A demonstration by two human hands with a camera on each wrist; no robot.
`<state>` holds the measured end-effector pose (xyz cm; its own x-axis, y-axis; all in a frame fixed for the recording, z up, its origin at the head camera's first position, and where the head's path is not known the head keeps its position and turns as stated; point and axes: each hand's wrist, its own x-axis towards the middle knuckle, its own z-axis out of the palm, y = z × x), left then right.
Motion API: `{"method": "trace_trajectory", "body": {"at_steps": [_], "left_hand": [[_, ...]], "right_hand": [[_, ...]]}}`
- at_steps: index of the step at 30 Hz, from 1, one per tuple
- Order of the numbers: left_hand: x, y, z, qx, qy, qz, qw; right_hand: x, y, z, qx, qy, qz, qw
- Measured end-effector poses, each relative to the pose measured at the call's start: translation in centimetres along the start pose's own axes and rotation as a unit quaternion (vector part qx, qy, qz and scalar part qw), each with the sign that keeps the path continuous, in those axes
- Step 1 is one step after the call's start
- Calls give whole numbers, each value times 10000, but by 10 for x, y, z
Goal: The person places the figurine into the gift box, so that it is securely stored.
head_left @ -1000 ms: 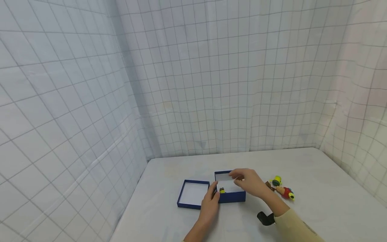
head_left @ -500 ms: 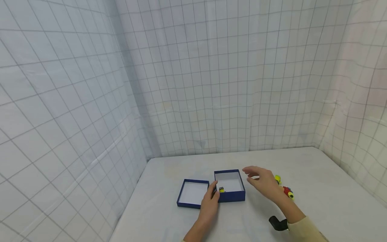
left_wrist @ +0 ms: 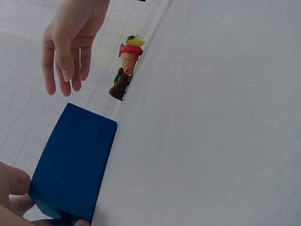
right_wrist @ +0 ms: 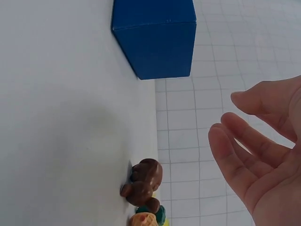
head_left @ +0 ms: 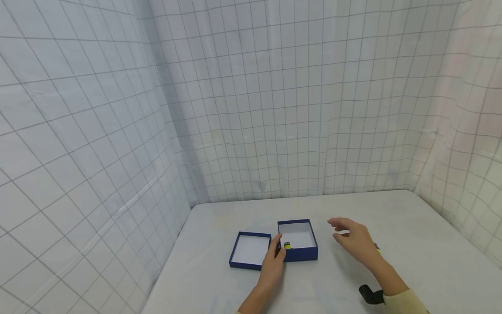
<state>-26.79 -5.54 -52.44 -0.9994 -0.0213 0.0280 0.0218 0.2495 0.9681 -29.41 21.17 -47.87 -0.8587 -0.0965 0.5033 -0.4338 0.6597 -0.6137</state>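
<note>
Nearest, lower right of the head frame: a bent black object (head_left: 370,297), partly behind the pale right sleeve (head_left: 404,302); we cannot identify it.

Lower centre: the left hand (head_left: 271,267) holds the left end of the open blue box (head_left: 302,254), thumb at the near corner, fingers along the side wall. The box sits on the table just right of centre. One small yellow figure (head_left: 288,245) stands inside, by the near left corner.

Left of the box lies a shallow blue-rimmed lid (head_left: 250,249), white inside facing up.

Change noted: the right hand (head_left: 354,240) was over the box a second ago and is now well to its right, in the air. Fingers loosely bent, thumb apart, a moderate gap, nothing held. Box, lid and left hand look essentially unmoved. We judge that the box is being steadied while the right hand is free between handlings.

The loose toys are mostly hidden behind that hand; the left wrist view, upper left, shows a red-topped cone toy (left_wrist: 128,59) and a brown toy (left_wrist: 120,87), both outside the box.

Farthest: bare white table (head_left: 223,218), then grid-patterned sheeting (head_left: 255,109).
</note>
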Motion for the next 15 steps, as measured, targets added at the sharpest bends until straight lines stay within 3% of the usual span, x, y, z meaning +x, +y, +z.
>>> {"method": "trace_trajectory", "body": {"at_steps": [3, 10, 15], "left_hand": [[0, 0, -1, -134, -65, 39, 9999], [2, 1, -5, -949, -281, -12, 9951], [3, -1, -4, -1094, -245, -87, 9937]], "right_hand": [[-3, 6, -3, -120, 66, -5, 9999], [-6, 19, -11, -276, 158, 60, 9995], [-10, 24, -12, -293, 61, 241, 9993]]}}
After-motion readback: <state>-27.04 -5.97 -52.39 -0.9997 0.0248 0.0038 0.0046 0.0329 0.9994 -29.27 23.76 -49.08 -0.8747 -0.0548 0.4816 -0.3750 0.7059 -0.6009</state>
